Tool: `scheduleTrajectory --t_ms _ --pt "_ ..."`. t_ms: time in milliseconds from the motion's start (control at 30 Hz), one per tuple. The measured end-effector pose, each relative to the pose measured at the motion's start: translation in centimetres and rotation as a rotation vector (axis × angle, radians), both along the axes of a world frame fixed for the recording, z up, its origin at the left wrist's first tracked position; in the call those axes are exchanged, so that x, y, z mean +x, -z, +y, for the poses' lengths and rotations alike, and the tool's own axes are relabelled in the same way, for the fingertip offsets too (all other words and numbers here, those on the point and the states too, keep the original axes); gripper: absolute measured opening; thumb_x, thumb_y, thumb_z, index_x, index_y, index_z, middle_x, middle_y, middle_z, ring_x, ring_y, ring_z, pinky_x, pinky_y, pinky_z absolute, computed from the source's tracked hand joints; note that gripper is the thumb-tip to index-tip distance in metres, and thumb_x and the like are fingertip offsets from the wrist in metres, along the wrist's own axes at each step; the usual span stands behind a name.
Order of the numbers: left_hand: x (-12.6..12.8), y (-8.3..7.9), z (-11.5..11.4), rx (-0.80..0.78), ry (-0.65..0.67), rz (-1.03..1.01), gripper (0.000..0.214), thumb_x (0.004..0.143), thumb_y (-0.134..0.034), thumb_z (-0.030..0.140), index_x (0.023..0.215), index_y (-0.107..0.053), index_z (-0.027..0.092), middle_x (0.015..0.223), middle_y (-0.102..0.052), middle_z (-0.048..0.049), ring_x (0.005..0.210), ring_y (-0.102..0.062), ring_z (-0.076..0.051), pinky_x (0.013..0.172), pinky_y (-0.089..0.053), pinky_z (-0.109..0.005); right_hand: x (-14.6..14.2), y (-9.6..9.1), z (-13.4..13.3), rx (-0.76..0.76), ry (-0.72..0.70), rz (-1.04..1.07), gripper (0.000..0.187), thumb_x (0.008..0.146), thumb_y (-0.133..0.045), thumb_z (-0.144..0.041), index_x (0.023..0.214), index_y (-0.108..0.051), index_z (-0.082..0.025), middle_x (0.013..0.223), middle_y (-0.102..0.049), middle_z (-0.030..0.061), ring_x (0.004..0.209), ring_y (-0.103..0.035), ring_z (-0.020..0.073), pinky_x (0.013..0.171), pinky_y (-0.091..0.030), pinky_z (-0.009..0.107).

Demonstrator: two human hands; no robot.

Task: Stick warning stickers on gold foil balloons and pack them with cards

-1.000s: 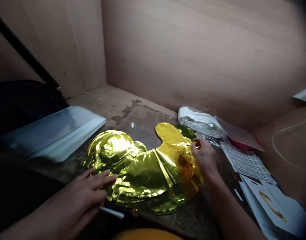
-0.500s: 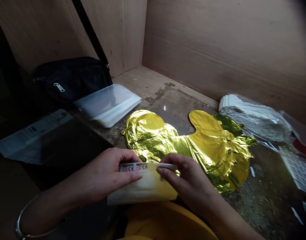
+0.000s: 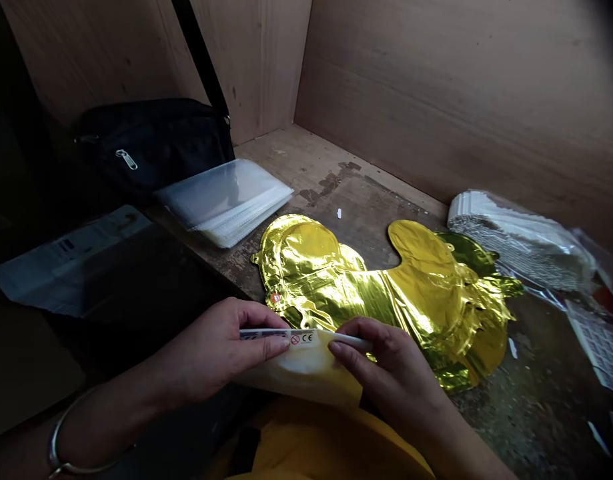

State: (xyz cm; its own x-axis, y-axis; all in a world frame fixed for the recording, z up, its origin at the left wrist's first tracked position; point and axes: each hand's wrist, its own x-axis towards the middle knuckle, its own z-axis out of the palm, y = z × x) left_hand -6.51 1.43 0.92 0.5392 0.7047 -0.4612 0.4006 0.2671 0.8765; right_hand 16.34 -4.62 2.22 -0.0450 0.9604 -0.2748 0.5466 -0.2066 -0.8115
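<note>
Between my two hands is a translucent plastic bag (image 3: 303, 373) with small CE marks and a red warning sign printed along its upper edge. My left hand (image 3: 231, 353) pinches the left part of that edge, thumb in front and fingers behind. At the right end of the edge, my right hand (image 3: 379, 353) pinches it between thumb and index finger, where a pale strip shows. What lies behind the fingers is hidden. Just beyond the bag, flat gold foil balloons (image 3: 356, 287) lie overlapping on the worn table (image 3: 531, 393).
A stack of clear bags (image 3: 231, 207) lies by a black shoulder bag (image 3: 161, 147) at the back left. A printed plastic sleeve (image 3: 76, 260) is at far left. White strips in clear wrap (image 3: 521, 240) and a sticker sheet (image 3: 601, 353) sit right. Wooden walls (image 3: 436, 87) stand behind.
Both hands have slid slightly right along with the bag, whose lower part hangs more tilted. My left thumb now covers more of the printed marks. The view has shifted a little.
</note>
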Motion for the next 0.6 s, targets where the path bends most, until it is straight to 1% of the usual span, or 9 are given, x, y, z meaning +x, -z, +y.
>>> scheduleTrajectory --t_ms 67,100,133,233,267,300,400,500,600 --pt "0.0 -0.1 0.1 0.015 0.002 -0.004 0.024 0.081 -0.066 0.047 0.088 -0.075 0.026 0.087 -0.073 0.0042 0.085 -0.064 -0.016 0.071 -0.046 -0.02 0.2 0.0 0.0 0.0 -0.043 -0.039 0.023 0.085 -0.058 -0.035 0.073 -0.065 -0.017 0.064 -0.061 -0.0002 0.06 -0.054 0.0134 0.055 -0.042 0.023" --pt "0.1 -0.1 0.1 0.007 0.002 -0.005 0.024 0.082 -0.066 0.046 0.088 -0.075 0.025 0.085 -0.073 0.0038 0.084 -0.064 -0.016 0.07 -0.046 -0.02 0.3 0.0 -0.1 0.032 -0.06 -0.074 0.021 0.086 -0.058 -0.035 0.076 -0.066 -0.018 0.066 -0.063 0.0001 0.061 -0.056 0.014 0.055 -0.044 0.023" --pt "0.1 -0.1 0.0 -0.01 0.004 -0.006 0.025 0.082 -0.065 0.046 0.088 -0.074 0.024 0.085 -0.073 0.0033 0.083 -0.064 -0.017 0.069 -0.046 -0.02 0.4 -0.1 -0.1 0.111 -0.062 -0.128 0.018 0.086 -0.059 -0.034 0.082 -0.067 -0.018 0.072 -0.066 0.0011 0.065 -0.058 0.0152 0.057 -0.046 0.024" --pt "0.3 0.0 -0.1 -0.06 0.009 -0.017 0.027 0.082 -0.065 0.047 0.089 -0.074 0.023 0.087 -0.074 0.002 0.083 -0.065 -0.018 0.069 -0.047 -0.022 0.1 -0.4 0.0 0.566 -0.046 -0.344 0.02 0.084 -0.064 -0.024 0.103 -0.066 -0.018 0.093 -0.069 0.0062 0.085 -0.06 0.0201 0.075 -0.05 0.032" --pt "0.4 0.0 -0.2 -0.068 0.01 -0.028 0.027 0.082 -0.065 0.046 0.089 -0.074 0.023 0.088 -0.074 0.0017 0.084 -0.065 -0.019 0.071 -0.048 -0.022 -0.2 -0.6 0.1 0.696 -0.066 -0.385 0.021 0.083 -0.065 -0.02 0.105 -0.066 -0.017 0.096 -0.068 0.0075 0.09 -0.058 0.021 0.079 -0.049 0.034" --pt "0.5 0.0 -0.2 -0.077 0.012 -0.044 0.026 0.082 -0.064 0.046 0.09 -0.074 0.023 0.089 -0.075 0.0016 0.085 -0.066 -0.019 0.072 -0.049 -0.023 -0.6 -0.7 0.2 0.771 -0.106 -0.399 0.02 0.083 -0.065 -0.016 0.103 -0.066 -0.016 0.096 -0.067 0.008 0.092 -0.056 0.0212 0.081 -0.048 0.035" --pt "0.6 0.1 -0.4 -0.094 0.024 -0.101 0.024 0.084 -0.063 0.042 0.093 -0.075 0.023 0.093 -0.075 0.0017 0.089 -0.066 -0.02 0.076 -0.049 -0.024 -1.8 -1.0 0.5 0.766 -0.213 -0.357 0.013 0.083 -0.066 -0.013 0.095 -0.069 -0.015 0.089 -0.065 0.0077 0.087 -0.054 0.0196 0.076 -0.049 0.033" --pt "0.6 0.3 -0.5 -0.117 0.026 -0.126 0.022 0.084 -0.064 0.04 0.094 -0.075 0.024 0.093 -0.076 0.0024 0.089 -0.066 -0.019 0.075 -0.049 -0.023 -2.4 -0.7 0.7 0.742 -0.218 -0.335 0.009 0.082 -0.067 -0.013 0.09 -0.07 -0.014 0.085 -0.065 0.0073 0.083 -0.052 0.0184 0.072 -0.048 0.032" --pt "0.5 0.4 -0.6 -0.133 0.012 -0.127 0.022 0.083 -0.065 0.041 0.093 -0.075 0.024 0.092 -0.075 0.0018 0.089 -0.066 -0.02 0.074 -0.05 -0.023 -2.4 -0.2 0.6 0.78 -0.219 -0.326 0.01 0.081 -0.067 -0.009 0.088 -0.07 -0.014 0.082 -0.066 0.0062 0.081 -0.052 0.0178 0.072 -0.048 0.032"
